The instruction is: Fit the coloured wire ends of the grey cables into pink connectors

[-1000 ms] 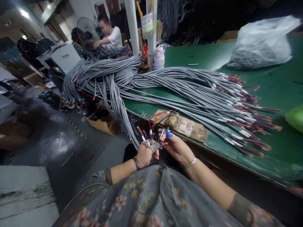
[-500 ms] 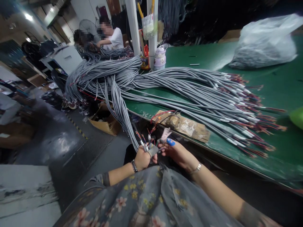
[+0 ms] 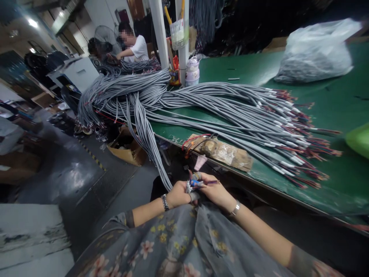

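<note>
My left hand (image 3: 179, 194) is closed around the ends of a bundle of grey cables (image 3: 152, 148) that hangs over the table's near edge. White sleeves and thin coloured wires stick out above its fingers. Pressed against it, my right hand (image 3: 217, 192) pinches one cable end, whose dark red wires (image 3: 213, 182) poke out past the fingers. A blue covering (image 3: 195, 182) is on a digit of the right hand, and grey wrapping shows on fingers of both hands. The fingers partly hide where the cable ends meet.
Many grey cables (image 3: 219, 100) with stripped ends lie across the green table (image 3: 245, 63). A worn wooden block (image 3: 227, 154) sits at its near edge. Behind are a plastic bag (image 3: 314, 54), a lilac bottle (image 3: 192, 71) and a post. An open carton (image 3: 127, 148) stands below; a co-worker (image 3: 138, 48) sits beyond.
My right hand has moved left and down against my left hand, and its fingers have closed in on a cable end. The view has shifted slightly.
</note>
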The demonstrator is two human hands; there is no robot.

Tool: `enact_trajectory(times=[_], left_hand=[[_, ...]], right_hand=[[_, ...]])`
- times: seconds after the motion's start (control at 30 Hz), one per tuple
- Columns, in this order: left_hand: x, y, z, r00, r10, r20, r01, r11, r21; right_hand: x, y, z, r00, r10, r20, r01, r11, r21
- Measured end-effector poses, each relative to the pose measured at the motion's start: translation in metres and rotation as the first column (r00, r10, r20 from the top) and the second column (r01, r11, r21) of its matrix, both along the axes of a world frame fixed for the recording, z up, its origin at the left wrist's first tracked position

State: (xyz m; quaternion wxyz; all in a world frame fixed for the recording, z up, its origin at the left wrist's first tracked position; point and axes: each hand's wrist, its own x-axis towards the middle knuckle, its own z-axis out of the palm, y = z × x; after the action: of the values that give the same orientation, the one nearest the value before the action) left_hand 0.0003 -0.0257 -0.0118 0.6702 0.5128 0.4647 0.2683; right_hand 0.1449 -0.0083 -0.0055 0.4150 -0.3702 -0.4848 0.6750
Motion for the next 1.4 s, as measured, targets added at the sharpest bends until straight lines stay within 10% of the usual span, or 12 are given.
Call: enact_trajectory(times=[0.33, 0.8, 1.17, 1.4], left_hand=[[0.000, 0.003, 0.006, 0.985, 0.169, 0.036, -0.168, 0.986, -0.018], [-0.009, 0.007, 0.010, 0.995, -0.045, -0.088, 0.047, 0.999, 0.011], [-0.005, 0.004, -0.016, 0.951, 0.285, 0.120, -0.287, 0.958, -0.004], [-0.001, 0.004, -0.003, 0.866, 0.483, 0.132, -0.476, 0.876, -0.079]], right_hand=[[0.022, -0.013, -0.026, 0.982, -0.186, 0.038, 0.187, 0.982, -0.036], [0.014, -0.005, -0.002, 0.949, -0.022, 0.314, -0.067, 0.960, 0.271], [0.009, -0.006, -0.014, 0.978, -0.091, 0.187, 0.090, 0.996, 0.012], [0.002, -0.003, -0.007, 0.996, -0.024, 0.086, 0.030, 0.997, -0.072]])
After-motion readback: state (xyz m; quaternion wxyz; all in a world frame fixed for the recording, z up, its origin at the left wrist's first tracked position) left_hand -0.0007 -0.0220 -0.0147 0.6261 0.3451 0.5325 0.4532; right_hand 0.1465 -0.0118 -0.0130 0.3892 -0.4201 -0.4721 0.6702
